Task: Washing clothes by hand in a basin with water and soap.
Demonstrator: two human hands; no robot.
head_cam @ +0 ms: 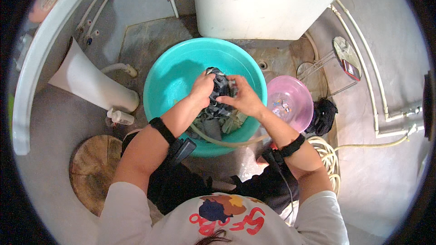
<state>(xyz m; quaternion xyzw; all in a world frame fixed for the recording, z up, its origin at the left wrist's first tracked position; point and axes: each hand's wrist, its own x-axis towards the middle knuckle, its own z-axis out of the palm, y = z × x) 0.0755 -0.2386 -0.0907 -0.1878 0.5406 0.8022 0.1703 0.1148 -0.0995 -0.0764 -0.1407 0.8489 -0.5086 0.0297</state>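
A dark grey and black patterned cloth point(220, 86) is bunched up over a large turquoise plastic basin point(170, 64). My left hand point(202, 88) grips its left side. On the opposite side my right hand point(246, 97) holds the cloth, with thumb and fingers spread around it. Below both hands, grey fabric point(210, 130) and pale fabric point(235, 122) lie in the basin. A cream hose point(235, 144) curves over the near rim and into it. The bottom of the basin is partly hidden by my hands and the cloth.
A pink basin point(294, 92) stands to the right, beside a black bundle point(322, 116) and a coiled hose point(325, 158). A white appliance point(265, 6) stands behind. At left are a sink pedestal point(98, 81), a pump bottle point(122, 117) and a round wooden board point(93, 170).
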